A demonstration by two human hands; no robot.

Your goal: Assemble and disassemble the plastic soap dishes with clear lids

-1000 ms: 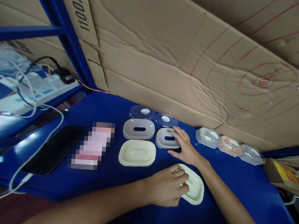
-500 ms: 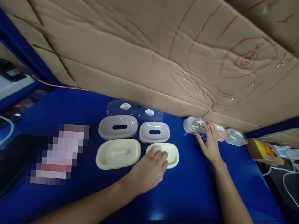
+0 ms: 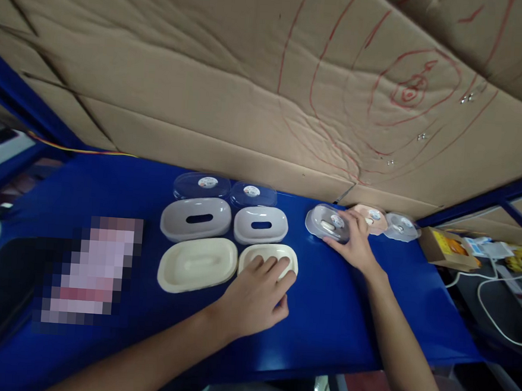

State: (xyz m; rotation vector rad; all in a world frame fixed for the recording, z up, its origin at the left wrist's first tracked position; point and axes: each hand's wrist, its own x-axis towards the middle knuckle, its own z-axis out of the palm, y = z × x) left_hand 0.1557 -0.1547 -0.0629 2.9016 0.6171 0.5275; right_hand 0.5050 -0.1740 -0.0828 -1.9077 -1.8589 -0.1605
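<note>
My left hand (image 3: 258, 293) lies over the smaller cream tray (image 3: 248, 256), its fingers bent and apart, with no object seen in it. The larger cream tray (image 3: 198, 265) is just to its left. Behind them stand two grey oval bases with slots, a larger one (image 3: 174, 219) and a smaller one (image 3: 279, 223). My right hand (image 3: 351, 240) grips the right side of a clear-lidded grey dish (image 3: 326, 222), thumb in front and fingers behind. A peach dish (image 3: 373, 220) and another clear-lidded dish (image 3: 402, 227) sit beyond that hand.
Two clear lids (image 3: 202, 186) with round stickers lie at the back of the blue table (image 3: 323, 331), against a cardboard wall (image 3: 185, 65). A pixelated pink item (image 3: 98, 261) is at the left. An open carton (image 3: 447, 250) and white cables are at the right.
My right hand has closed around the clear-lidded dish, whose lid now looks tilted. My left hand stays at the smaller cream tray. The whole view has shifted a little.
</note>
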